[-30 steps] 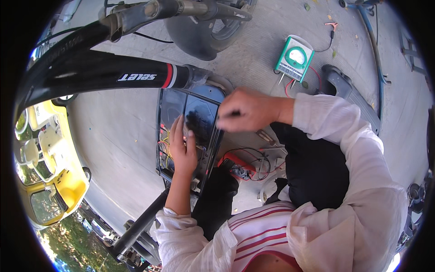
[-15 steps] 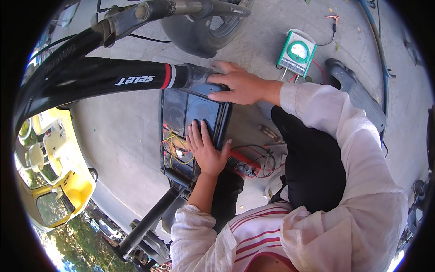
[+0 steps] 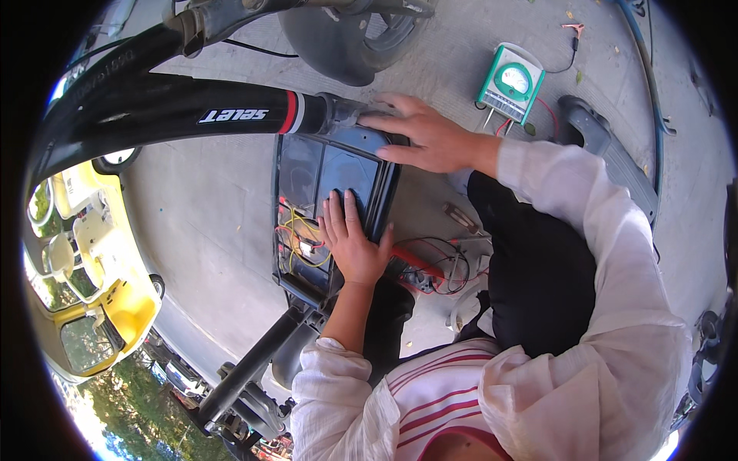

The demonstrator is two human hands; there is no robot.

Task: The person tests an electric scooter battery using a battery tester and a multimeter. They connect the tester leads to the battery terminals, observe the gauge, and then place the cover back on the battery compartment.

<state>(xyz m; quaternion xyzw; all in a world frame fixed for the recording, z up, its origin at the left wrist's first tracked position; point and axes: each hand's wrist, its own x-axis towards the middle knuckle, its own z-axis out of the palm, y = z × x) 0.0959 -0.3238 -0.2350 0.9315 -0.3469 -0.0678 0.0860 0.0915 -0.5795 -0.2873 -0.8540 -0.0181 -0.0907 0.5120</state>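
A dark battery compartment (image 3: 347, 175) with several blocks sits in the frame below a black scooter tube (image 3: 177, 107). My left hand (image 3: 354, 244) lies with fingers spread on the lower part of the right-hand block, beside yellow and red wires (image 3: 300, 238). My right hand (image 3: 423, 140) rests with fingers apart on the compartment's top end, at the metal joint (image 3: 338, 113) of the tube. Neither hand holds anything. A red-cased meter with black leads (image 3: 419, 269) lies just right of the compartment, partly hidden.
A green-and-white analog tester (image 3: 511, 81) with clip leads lies on the concrete floor (image 3: 200, 223) at upper right. A grey plastic panel (image 3: 611, 157) and blue metal tube (image 3: 646, 69) lie at right. A wheel fender (image 3: 323, 42) is above. A yellow cart (image 3: 127, 323) stands at left.
My right hand has moved up to the compartment's top end and its fingers have spread from a curled shape. My left hand has shifted slightly right, onto the right-hand block.
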